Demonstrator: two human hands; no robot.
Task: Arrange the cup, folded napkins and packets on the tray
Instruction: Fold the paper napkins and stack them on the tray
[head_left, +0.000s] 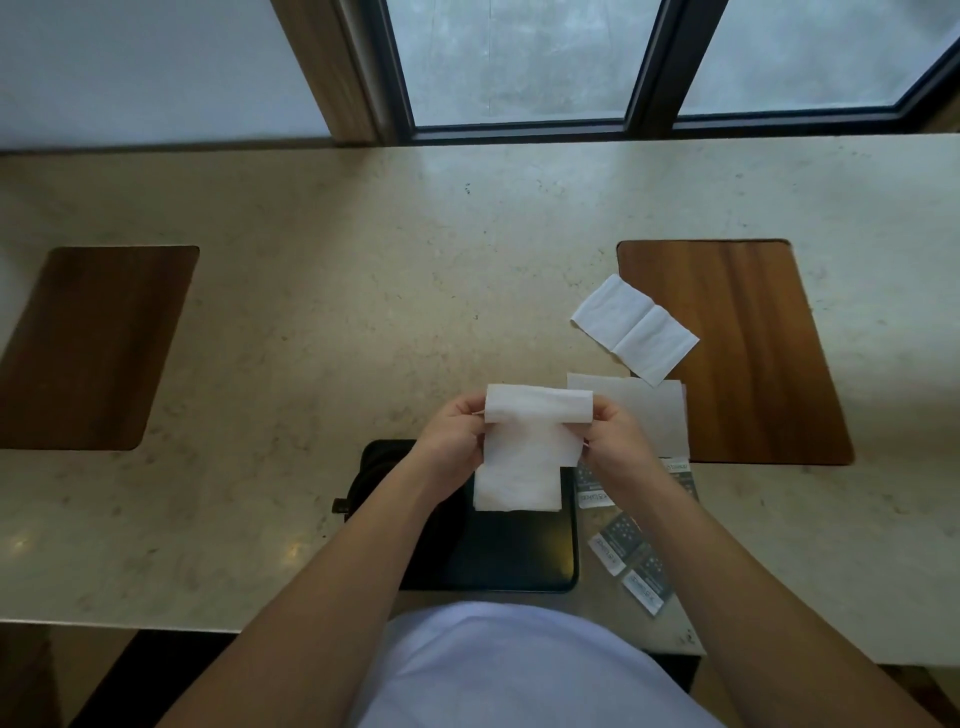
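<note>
beige speckled stone counter (363, 291) runs full width; near edge sits right at the person's white shirt (519, 670). bare counter from 9 to 12 o'clock of the hands. two inset dark wood panels: left one (88, 348) at 9 o'clock, right one (737, 353) at 2 o'clock.

black rectangular tray (519, 551) at 6 o'clock, close to the near edge, partly under the forearms. dark cup-like shape (371, 478) at the tray's left end, mostly hidden.

left hand (452, 441) and right hand (613, 441) both pinch the top fold of a white paper napkin (519, 457), fingers curled, thumbs hidden. it's lifted over the tray's far edge, lower part hanging. forearms converge from 7 and 5 o'clock.

second white napkin, half unfolded (634, 327), at 1 o'clock, overlapping the right panel. flat white napkin (649, 410) just beside the right hand. grey printed packets (628, 556) at 4 o'clock, off the tray, beside its right edge.
</note>
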